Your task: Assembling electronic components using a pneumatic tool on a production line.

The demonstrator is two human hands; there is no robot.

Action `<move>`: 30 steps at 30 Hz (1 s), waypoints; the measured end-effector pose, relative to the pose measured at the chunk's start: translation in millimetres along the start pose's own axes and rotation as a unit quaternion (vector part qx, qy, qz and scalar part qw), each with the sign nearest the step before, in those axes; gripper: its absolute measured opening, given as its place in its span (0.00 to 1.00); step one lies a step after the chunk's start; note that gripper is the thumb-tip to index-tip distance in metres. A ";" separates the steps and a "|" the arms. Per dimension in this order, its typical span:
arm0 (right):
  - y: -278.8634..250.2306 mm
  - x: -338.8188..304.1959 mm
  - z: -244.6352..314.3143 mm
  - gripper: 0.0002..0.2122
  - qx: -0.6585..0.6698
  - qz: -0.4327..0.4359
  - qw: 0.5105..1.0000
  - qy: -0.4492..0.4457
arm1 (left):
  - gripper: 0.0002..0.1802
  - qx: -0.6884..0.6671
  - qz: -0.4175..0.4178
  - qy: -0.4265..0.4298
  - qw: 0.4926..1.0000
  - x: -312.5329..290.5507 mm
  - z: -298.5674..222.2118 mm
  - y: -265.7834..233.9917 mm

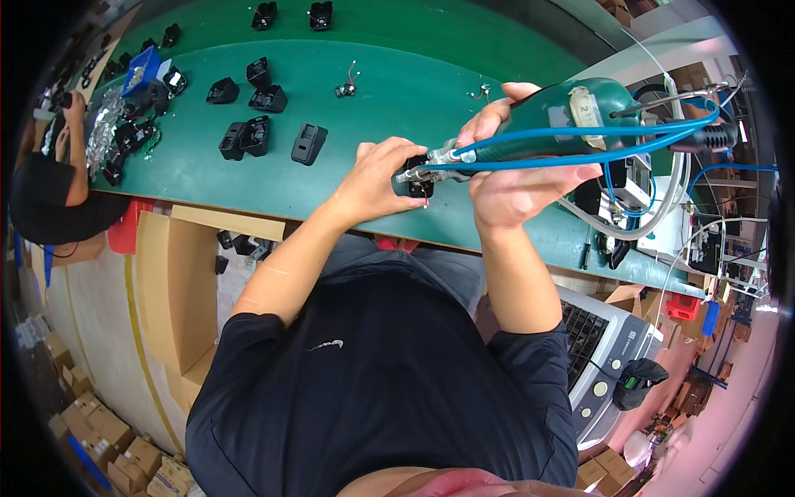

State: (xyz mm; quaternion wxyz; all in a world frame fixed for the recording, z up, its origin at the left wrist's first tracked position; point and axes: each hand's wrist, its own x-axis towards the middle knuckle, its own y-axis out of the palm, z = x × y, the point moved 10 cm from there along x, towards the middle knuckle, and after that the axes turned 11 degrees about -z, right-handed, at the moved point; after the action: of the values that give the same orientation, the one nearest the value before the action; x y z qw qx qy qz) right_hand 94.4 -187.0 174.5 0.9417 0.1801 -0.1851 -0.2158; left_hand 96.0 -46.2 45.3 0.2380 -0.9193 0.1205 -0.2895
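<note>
My left hand (373, 184) is closed around a small black plastic housing (421, 189) at the front edge of the green bench, pinching it between thumb and fingers. In my right hand (517, 197) lies a thick green power screwdriver (542, 112), fingers on its far side and thumb on the near side. Its metal nose (447, 166) points left and rests over the housing, hiding part of it. Two blue hoses (571, 132) run along the tool. Left of my hands a black charger-like shell (309, 144) lies on the bench.
Several black housings (267, 98) stand on the green bench (331, 66). Small wired parts (346, 88) lie beyond my hands. A cardboard box (174, 282) sits at my left, a grey-white machine (600, 364) at my right. Another person (58, 182) works at far left.
</note>
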 end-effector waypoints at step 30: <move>-45.2 52.6 108.6 0.36 -0.098 -0.093 0.976 -0.172 | 0.32 -0.580 0.062 -0.359 0.728 45.8 30.5 -19.5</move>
State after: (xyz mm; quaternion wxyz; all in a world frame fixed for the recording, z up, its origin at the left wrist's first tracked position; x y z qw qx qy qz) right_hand 76.8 -278.1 263.9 0.8844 0.0636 -0.3050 -0.3475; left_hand 152.4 -34.7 55.0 -0.2989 -0.9041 0.2270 0.2041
